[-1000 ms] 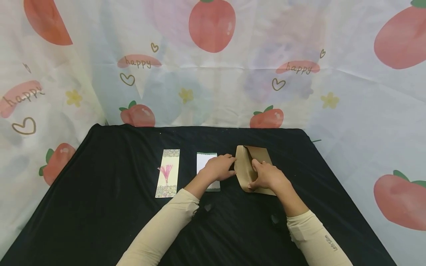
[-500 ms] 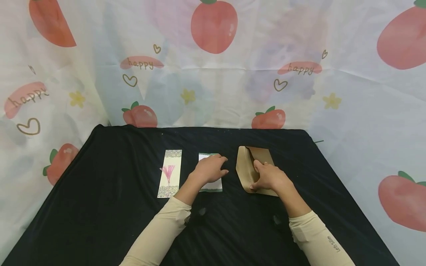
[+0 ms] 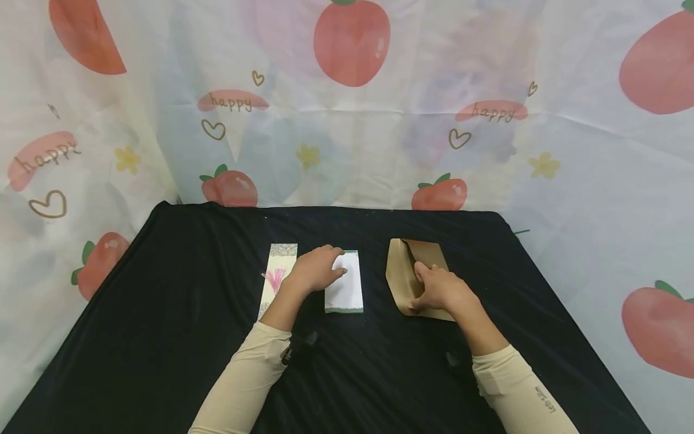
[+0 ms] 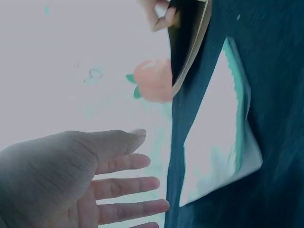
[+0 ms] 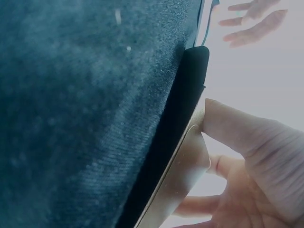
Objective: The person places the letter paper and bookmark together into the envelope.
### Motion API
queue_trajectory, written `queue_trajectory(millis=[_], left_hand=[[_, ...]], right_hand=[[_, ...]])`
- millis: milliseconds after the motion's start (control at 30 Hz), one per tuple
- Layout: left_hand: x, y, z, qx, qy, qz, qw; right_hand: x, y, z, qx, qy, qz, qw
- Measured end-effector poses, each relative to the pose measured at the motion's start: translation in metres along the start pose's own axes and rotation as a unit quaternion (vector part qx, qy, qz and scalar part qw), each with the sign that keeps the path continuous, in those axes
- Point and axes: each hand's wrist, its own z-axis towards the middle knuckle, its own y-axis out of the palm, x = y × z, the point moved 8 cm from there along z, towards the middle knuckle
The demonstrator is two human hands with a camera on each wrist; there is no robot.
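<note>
My left hand (image 3: 317, 269) hovers with fingers spread and holds nothing, at the upper left of a white notepad-like stack of paper with green edges (image 3: 349, 289). The left wrist view shows this paper stack (image 4: 213, 137) beyond the fingertips (image 4: 159, 205). A cream card like a bookmark with a pink tassel (image 3: 283, 259) lies to the left, partly hidden by that hand. On the right, my right hand (image 3: 441, 289) grips a brown kraft envelope (image 3: 400, 283) whose flap stands up. In the right wrist view, thumb and fingers are at either side of the envelope (image 5: 183, 166).
A black cloth (image 3: 162, 337) covers the table, its back edge meeting a white curtain (image 3: 347, 150) printed with peaches and hearts. The curtain also stands along both sides.
My left hand has let go of the envelope's left edge and moved left across the white paper stack, uncovering most of it. The right hand stays at the envelope.
</note>
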Motion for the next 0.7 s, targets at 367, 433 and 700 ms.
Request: queue_trajectory(millis=[367,433,700], left_hand=[[-0.033,-0.01,-0.004,-0.031,-0.032,-0.059,0.9973],[-0.039,-0.01,-0.004,-0.036,-0.039,-0.062,0.9967],[-0.057,-0.016,-0.009,-0.044,-0.064,-0.081,0.9937]], right_hand=[[0.002,0.001,0.002,0.003,-0.005,-0.006,1.0],[0.002,0.0,0.002,0.003,-0.004,-0.007,1.0],[0.001,0.002,0.001,-0.001,0.0,-0.005,1.0]])
